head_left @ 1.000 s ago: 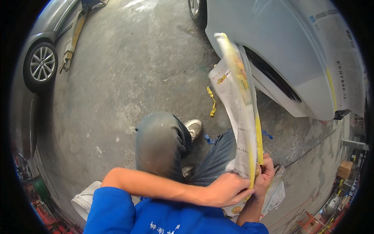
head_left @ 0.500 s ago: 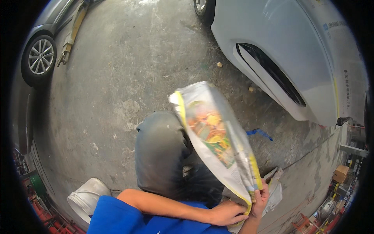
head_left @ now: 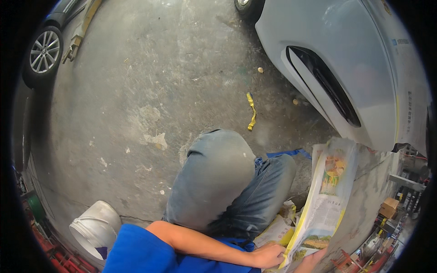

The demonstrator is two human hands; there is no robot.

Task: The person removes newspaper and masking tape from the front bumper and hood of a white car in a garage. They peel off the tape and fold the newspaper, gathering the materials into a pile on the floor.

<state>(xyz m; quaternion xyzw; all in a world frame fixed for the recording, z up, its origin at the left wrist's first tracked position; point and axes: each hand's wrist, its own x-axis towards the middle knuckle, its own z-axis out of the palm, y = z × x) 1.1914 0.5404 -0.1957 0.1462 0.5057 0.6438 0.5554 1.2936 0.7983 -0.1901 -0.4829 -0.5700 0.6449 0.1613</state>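
- Yellow-edged newspaper sheet [head_left: 324, 200]: on the wearer's side of the silver bumper [head_left: 371, 93], its far end toward it.
- Left hand [head_left: 269, 255]: fingers closed on the sheet's end farthest from the bumper, apparently anchoring it so its length hangs free.
- Right hand [head_left: 312, 262]: against that end, presumably steadying it; fingers hidden, grip cannot be told.

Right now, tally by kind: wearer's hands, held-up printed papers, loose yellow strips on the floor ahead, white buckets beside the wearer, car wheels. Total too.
Hands: 2 (left hand, right hand)
Held-up printed paper: 1
Yellow strip: 1
White bucket: 1
Wheels: 2 (far-left wheel, top-edge wheel)
Total: 7
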